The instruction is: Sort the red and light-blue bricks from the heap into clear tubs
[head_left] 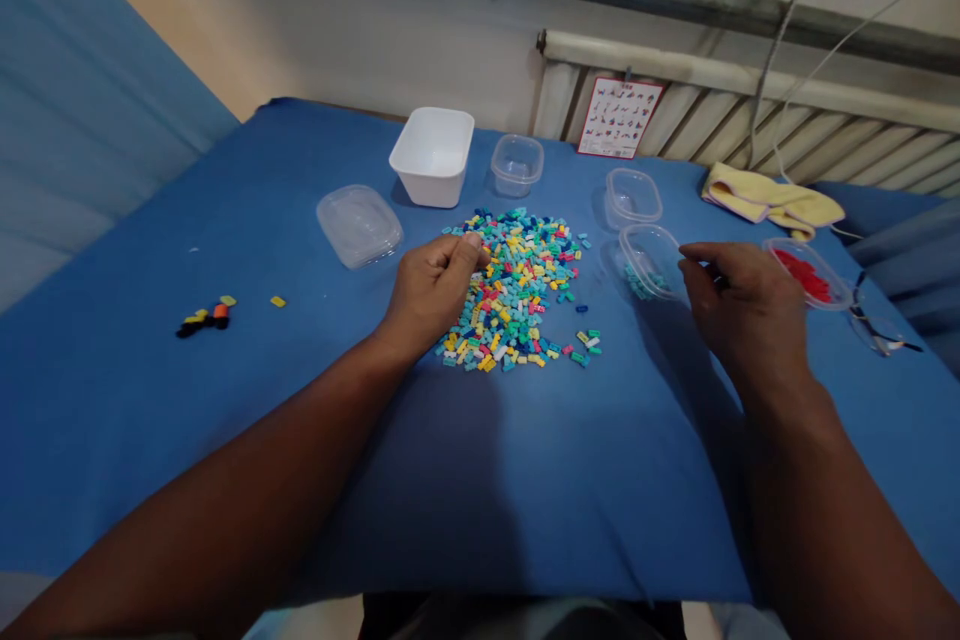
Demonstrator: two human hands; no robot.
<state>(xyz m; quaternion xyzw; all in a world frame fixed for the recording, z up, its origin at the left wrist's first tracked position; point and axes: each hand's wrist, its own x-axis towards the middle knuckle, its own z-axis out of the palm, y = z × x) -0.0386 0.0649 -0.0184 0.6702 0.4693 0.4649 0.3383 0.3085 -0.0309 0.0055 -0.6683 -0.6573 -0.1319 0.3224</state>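
Observation:
A heap of small building bricks (517, 290) in teal, yellow, red, green and dark blue lies mid-table. My left hand (435, 288) is at the heap's left edge, closed with thumb against forefinger; what it holds, if anything, is hidden. My right hand (750, 305) hovers in a pinch just right of a clear tub (651, 232) with teal bricks (646, 282) at its bottom. Whatever sits between those fingertips is too small to make out. Behind the right hand stands another clear tub (838, 298), holding red bricks (804, 276).
Toward the back stand a white box (431, 160) and two clear tubs (517, 160), (632, 195). A clear lid (360, 225) lies left of the heap. Dark and orange pieces (206, 316) sit far left. Glasses (881, 330) and a yellow cloth (769, 198) are at right.

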